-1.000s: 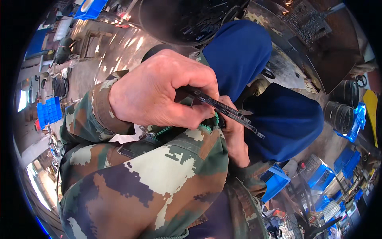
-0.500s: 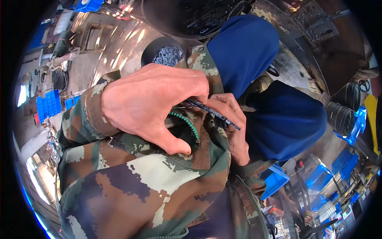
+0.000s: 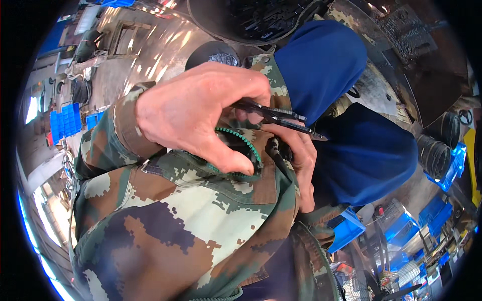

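My left hand (image 3: 201, 113) reaches across my chest from a camouflage sleeve. Its fingers are closed on the near end of a thin dark metal tool (image 3: 283, 120), which points right. The thumb presses at a chest pocket of the camouflage jacket (image 3: 165, 220), edged with a green zipper (image 3: 248, 145). My right hand (image 3: 301, 165) lies just under the tool beside the pocket, fingers curled against the jacket. What it grips is hidden. My blue trouser legs (image 3: 361, 155) are behind both hands.
A round dark container of small metal pieces (image 3: 213, 52) stands beyond my left hand on a shiny metal surface (image 3: 150, 50). Blue bins (image 3: 63, 123) sit at the left and blue bins (image 3: 427, 215) at the lower right. Dark metal machinery (image 3: 411, 45) fills the top right.
My left hand has shifted up and its thumb has moved down onto the pocket, showing more of the green zipper. The round dark container has come into sight above.
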The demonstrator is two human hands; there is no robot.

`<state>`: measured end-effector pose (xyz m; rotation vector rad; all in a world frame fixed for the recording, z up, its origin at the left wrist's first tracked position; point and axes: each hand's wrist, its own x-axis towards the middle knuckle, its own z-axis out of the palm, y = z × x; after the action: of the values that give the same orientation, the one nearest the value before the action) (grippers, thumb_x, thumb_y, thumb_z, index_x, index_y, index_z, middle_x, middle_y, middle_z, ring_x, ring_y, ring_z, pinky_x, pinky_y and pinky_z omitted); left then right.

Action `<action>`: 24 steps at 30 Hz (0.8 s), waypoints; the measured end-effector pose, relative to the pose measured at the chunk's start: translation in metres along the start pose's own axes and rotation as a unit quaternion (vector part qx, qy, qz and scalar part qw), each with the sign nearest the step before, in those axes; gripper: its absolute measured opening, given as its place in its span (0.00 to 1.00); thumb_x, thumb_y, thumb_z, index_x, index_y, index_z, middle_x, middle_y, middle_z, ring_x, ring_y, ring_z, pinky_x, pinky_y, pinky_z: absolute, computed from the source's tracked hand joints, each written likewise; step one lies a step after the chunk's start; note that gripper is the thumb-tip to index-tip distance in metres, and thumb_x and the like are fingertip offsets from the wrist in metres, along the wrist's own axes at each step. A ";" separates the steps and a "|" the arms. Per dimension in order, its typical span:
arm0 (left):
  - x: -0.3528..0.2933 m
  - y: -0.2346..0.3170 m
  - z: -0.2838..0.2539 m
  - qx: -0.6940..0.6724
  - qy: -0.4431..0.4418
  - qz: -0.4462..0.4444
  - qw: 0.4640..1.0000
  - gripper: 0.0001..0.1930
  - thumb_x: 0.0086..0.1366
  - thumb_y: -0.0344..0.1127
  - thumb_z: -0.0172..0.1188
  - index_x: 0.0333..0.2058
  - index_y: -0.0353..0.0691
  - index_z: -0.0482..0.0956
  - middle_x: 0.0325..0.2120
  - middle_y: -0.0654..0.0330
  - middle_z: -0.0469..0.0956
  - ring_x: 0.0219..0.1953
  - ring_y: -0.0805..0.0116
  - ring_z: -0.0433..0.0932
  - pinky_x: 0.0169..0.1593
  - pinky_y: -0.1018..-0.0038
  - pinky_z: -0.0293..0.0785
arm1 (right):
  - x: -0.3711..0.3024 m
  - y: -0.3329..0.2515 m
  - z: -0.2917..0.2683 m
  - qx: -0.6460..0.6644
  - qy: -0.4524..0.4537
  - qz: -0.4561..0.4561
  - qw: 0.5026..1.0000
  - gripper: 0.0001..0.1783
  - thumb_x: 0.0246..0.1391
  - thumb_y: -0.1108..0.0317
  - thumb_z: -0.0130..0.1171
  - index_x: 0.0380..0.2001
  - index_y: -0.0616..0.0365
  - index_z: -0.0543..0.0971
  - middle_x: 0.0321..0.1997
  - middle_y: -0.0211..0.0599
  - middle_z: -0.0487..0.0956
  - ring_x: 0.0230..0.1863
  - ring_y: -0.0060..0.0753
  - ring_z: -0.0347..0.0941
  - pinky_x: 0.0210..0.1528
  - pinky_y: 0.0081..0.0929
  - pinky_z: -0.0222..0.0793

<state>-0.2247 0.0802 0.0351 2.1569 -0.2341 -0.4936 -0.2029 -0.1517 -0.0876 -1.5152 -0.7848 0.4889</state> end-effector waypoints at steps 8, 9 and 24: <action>-0.014 0.001 -0.023 -0.022 -0.103 -0.070 0.992 0.22 0.43 0.41 0.75 0.33 0.34 0.77 0.22 0.58 0.73 0.21 0.62 0.70 0.26 0.70 0.63 | -0.007 0.002 0.000 0.033 0.016 0.028 0.999 0.26 0.40 0.79 0.70 0.48 0.63 0.80 0.47 0.44 0.76 0.48 0.40 0.74 0.49 0.29 0.71; -0.014 0.002 -0.023 -0.026 -0.096 -0.087 0.991 0.21 0.43 0.40 0.75 0.32 0.33 0.77 0.21 0.58 0.73 0.20 0.64 0.69 0.25 0.70 0.62 | -0.006 0.001 -0.001 0.037 0.006 0.028 0.999 0.27 0.41 0.79 0.70 0.49 0.64 0.80 0.49 0.45 0.76 0.49 0.41 0.75 0.50 0.29 0.71; 0.008 0.009 -0.024 -0.019 -0.026 -0.086 0.996 0.13 0.45 0.34 0.69 0.26 0.33 0.78 0.16 0.59 0.72 0.15 0.70 0.67 0.20 0.73 0.58 | -0.005 -0.013 -0.018 -0.052 0.028 -0.179 0.982 0.20 0.43 0.77 0.68 0.44 0.66 0.81 0.52 0.56 0.80 0.48 0.50 0.82 0.47 0.35 0.80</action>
<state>-0.2069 0.0901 0.0527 2.1384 -0.0661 -0.6475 -0.1955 -0.1684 -0.0732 -1.4344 -1.0269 0.1382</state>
